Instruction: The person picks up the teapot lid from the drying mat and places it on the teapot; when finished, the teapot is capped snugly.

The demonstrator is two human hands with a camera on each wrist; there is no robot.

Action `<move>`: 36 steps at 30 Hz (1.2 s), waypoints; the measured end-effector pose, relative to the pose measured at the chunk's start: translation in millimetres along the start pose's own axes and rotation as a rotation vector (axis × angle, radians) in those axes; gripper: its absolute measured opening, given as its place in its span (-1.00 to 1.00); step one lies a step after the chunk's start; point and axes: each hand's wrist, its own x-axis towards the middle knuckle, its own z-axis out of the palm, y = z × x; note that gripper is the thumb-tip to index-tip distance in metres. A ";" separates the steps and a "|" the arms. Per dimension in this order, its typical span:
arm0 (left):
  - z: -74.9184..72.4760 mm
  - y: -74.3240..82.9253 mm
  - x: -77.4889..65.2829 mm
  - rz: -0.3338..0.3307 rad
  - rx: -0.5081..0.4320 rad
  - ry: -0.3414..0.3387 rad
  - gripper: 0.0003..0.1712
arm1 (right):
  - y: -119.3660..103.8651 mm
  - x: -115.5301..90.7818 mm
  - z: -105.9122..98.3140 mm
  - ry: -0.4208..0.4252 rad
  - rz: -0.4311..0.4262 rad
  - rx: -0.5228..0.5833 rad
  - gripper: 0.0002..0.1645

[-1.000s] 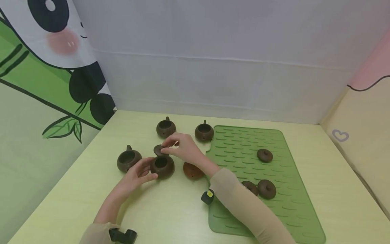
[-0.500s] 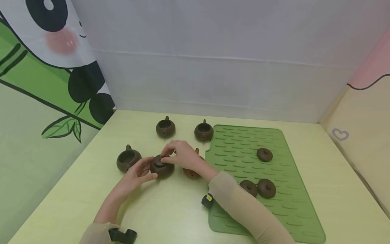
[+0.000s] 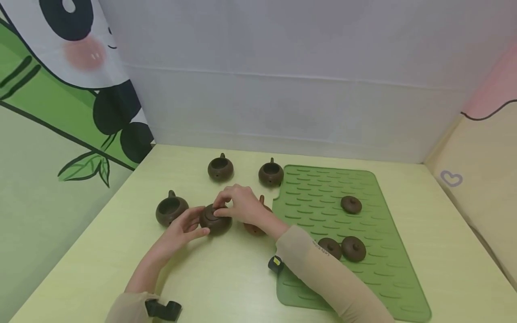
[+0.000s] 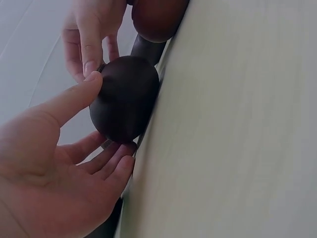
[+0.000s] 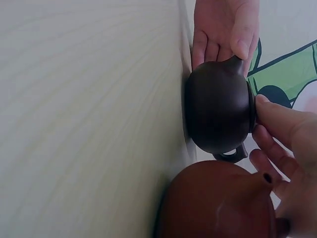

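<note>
A dark brown teapot (image 3: 217, 224) stands on the table with its lid (image 3: 208, 212) seated in the opening. My left hand (image 3: 183, 232) holds the pot from the left, fingers on one side and thumb near the spout. From above, my right hand (image 3: 241, 205) pinches the lid, its knob hidden behind the fingertips. In the right wrist view the lid (image 5: 252, 106) lies flush on the dark pot (image 5: 218, 109), and the handle shows below. Close to the right hand sits a reddish-brown teapot (image 5: 218, 203), partly hidden by the right forearm in the head view.
Three lidless dark teapots stand around: one left (image 3: 171, 211), one at the back (image 3: 220, 168), one beside the mat (image 3: 271, 174). On the green mat (image 3: 323, 215) lie three dark lids: one farther back (image 3: 351, 204), two nearer (image 3: 330, 248), the left one close to the right sleeve.
My right hand has lowered the lid from above the pot's back rim onto its opening. The left hand has stayed around the pot.
</note>
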 end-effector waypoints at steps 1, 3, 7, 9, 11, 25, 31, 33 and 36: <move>-0.4 0.9 -0.1 0.001 0.002 -0.007 -0.14 | 0.4 0.0 0.1 0.000 0.001 -0.011 -0.83; -2.1 3.4 -1.2 0.003 0.009 -0.016 -0.12 | 0.8 -0.3 0.1 -0.002 0.004 -0.024 -0.84; -9.7 12.7 -6.7 0.036 0.045 -0.004 -0.15 | 1.8 -1.0 0.3 -0.001 0.005 -0.023 -0.84; -15.6 19.5 -10.3 0.081 0.075 0.026 -0.20 | 2.2 -1.4 0.2 0.002 0.004 -0.017 -0.84; -22.8 26.7 -14.6 0.140 0.094 0.070 -0.25 | 2.7 -1.6 0.1 0.006 0.004 -0.010 -0.84; -74.3 1.0 -27.0 0.146 0.199 0.329 -0.12 | 3.4 0.2 0.8 0.002 0.000 0.001 -0.84; -79.1 -16.2 -17.1 -0.024 0.154 0.181 0.15 | 3.8 0.4 2.0 -0.002 0.003 0.000 -0.85; -80.4 -20.3 -15.0 -0.047 0.151 0.157 0.17 | 3.6 1.1 2.8 -0.002 0.002 -0.001 -0.85; -82.0 -27.0 -13.5 -0.063 0.132 0.126 0.16 | 3.2 1.9 3.4 -0.003 -0.002 0.008 -0.85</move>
